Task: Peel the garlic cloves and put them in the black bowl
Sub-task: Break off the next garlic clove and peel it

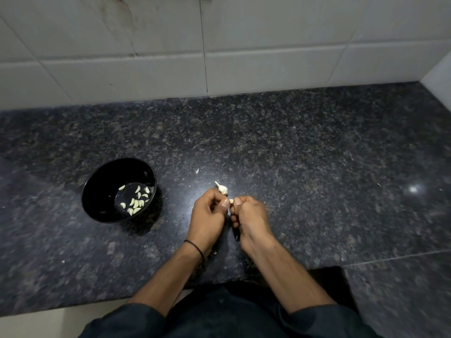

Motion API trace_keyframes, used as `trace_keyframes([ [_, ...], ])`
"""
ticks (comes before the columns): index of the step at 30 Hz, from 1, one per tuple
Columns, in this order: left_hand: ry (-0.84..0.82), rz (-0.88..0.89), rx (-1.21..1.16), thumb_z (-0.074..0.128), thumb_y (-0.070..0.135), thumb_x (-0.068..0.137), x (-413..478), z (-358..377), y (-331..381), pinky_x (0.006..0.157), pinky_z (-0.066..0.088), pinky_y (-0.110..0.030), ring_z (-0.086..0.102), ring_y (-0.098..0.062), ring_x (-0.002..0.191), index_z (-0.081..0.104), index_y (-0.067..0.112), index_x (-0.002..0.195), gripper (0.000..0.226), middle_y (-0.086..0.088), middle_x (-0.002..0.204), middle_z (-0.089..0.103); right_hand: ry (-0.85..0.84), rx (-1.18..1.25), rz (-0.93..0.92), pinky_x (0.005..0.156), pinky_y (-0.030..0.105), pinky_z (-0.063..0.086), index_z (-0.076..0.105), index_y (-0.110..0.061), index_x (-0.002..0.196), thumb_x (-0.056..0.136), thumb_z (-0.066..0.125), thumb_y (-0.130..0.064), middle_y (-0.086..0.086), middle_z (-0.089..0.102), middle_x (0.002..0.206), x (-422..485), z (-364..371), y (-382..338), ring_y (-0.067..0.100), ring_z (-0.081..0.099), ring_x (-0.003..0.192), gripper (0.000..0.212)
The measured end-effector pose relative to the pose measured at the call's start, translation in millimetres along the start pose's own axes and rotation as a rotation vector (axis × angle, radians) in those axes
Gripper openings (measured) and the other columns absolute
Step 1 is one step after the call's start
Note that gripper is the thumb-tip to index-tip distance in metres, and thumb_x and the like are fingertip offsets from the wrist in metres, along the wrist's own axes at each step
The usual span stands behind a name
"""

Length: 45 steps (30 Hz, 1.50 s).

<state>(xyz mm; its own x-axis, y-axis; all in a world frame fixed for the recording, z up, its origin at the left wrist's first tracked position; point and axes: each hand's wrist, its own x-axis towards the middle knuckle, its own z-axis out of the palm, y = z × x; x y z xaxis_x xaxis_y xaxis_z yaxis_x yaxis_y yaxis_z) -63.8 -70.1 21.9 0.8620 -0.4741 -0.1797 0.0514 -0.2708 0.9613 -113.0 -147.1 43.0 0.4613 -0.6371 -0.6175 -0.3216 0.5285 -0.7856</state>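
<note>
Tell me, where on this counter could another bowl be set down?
Bare: counter right of the right hand to the side wall, and behind the bowl to the tiles. Crowded: by the left hand, the clove and garlic piece.

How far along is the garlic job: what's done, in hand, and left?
Done: a dozen or so peeled cloves lie in the bowl. In hand: the left hand and right hand pinch one clove between them, not yet in the bowl. Left: a small garlic piece with a stem sits on the counter just beyond the hands; how many cloves it holds I cannot tell.
</note>
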Motion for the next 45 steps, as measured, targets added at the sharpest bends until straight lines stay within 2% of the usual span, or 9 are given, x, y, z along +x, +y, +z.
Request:
trace_keyframes([
  [6,0.005,0.011,-0.027,0.062,-0.002,0.093,3.2,1.3,-2.2,0.06,0.045,-0.017,0.058,-0.006,0.064,0.061,0.015,0.075,0.025,0.009,0.065,0.064,-0.019,0.052,0.014,0.035,0.014,0.032,0.049,-0.011,0.075,0.1,0.038,0.002,0.003,0.047,0.06,-6.7,3.6,-3.5,0.0,0.041,0.036,0.03],
  [12,-0.081,-0.132,-0.273,0.058,0.008,0.1,0.9,2.1,2.2,0.049,0.042,-0.014,0.05,-0.006,0.054,0.064,0.01,0.076,0.025,-0.005,0.065,0.058,0.084,-0.329,-0.199,0.076,0.041,0.053,0.056,-0.018,0.081,0.099,0.043,-0.027,0.0,0.067,0.081,0.3,3.1,6.4,0.021,0.063,0.079,0.024],
  [15,-0.081,-0.177,-0.316,0.055,0.014,0.103,2.6,1.7,2.6,0.045,0.043,-0.015,0.048,-0.007,0.049,0.065,0.007,0.078,0.027,-0.012,0.068,0.053,0.082,-0.42,-0.258,0.074,0.042,0.05,0.055,-0.019,0.082,0.1,0.042,-0.029,-0.003,0.064,0.08,1.7,-3.7,5.1,0.016,0.059,0.074,0.025],
  [24,-0.079,-0.079,-0.08,0.057,0.051,0.089,6.2,-4.9,-7.0,0.065,0.05,-0.062,0.064,-0.043,0.068,0.064,0.026,0.074,0.03,0.002,0.07,0.068,-0.026,-0.377,-0.438,0.067,0.015,0.046,0.064,-0.019,0.094,0.101,0.052,-0.016,-0.005,0.07,0.088,2.4,-23.1,1.3,0.0,0.062,0.075,0.015],
  [28,-0.047,0.001,0.05,0.055,0.022,0.101,7.8,-5.0,-5.7,0.061,0.043,-0.034,0.054,-0.007,0.061,0.059,0.036,0.067,0.037,0.018,0.064,0.062,-0.109,-0.424,-0.488,0.067,0.014,0.049,0.065,-0.017,0.089,0.097,0.065,-0.023,-0.005,0.073,0.083,2.5,-24.4,1.1,0.001,0.066,0.076,0.01],
  [32,-0.143,-0.103,-0.088,0.05,0.028,0.099,6.5,-2.1,-6.0,0.07,0.052,-0.046,0.053,-0.019,0.069,0.058,0.016,0.079,0.025,0.008,0.072,0.061,-0.095,-0.394,-0.514,0.063,0.025,0.048,0.065,-0.009,0.08,0.094,0.065,-0.01,0.003,0.07,0.074,2.9,-23.4,0.3,0.011,0.061,0.067,0.014],
  [36,-0.207,-0.161,-0.181,0.042,0.012,0.107,4.9,-3.4,1.6,0.057,0.034,-0.018,0.039,-0.005,0.06,0.054,0.015,0.086,0.024,0.009,0.067,0.054,-0.187,-0.032,-0.265,0.052,0.016,0.043,0.061,-0.004,0.08,0.095,0.058,0.004,0.008,0.063,0.069,-4.6,-20.3,-5.3,0.005,0.055,0.054,0.017],
  [40,-0.258,-0.244,-0.217,0.04,0.008,0.105,4.4,-6.2,3.5,0.055,0.027,-0.021,0.035,-0.005,0.056,0.05,0.013,0.089,0.02,0.01,0.064,0.053,-0.255,0.036,-0.173,0.047,0.015,0.042,0.06,-0.005,0.08,0.097,0.056,0.005,0.003,0.064,0.064,-8.9,-23.0,-11.1,0.003,0.055,0.048,0.02],
  [45,-0.114,0.356,0.542,0.046,0.016,0.087,14.2,-11.6,-6.5,0.065,0.038,-0.037,0.047,-0.02,0.065,0.049,0.011,0.074,0.014,0.004,0.065,0.054,-0.103,-0.297,-0.243,0.052,0.025,0.035,0.061,-0.011,0.071,0.094,0.06,-0.006,-0.002,0.056,0.058,-2.1,-23.4,-4.9,0.009,0.046,0.052,0.023],
])
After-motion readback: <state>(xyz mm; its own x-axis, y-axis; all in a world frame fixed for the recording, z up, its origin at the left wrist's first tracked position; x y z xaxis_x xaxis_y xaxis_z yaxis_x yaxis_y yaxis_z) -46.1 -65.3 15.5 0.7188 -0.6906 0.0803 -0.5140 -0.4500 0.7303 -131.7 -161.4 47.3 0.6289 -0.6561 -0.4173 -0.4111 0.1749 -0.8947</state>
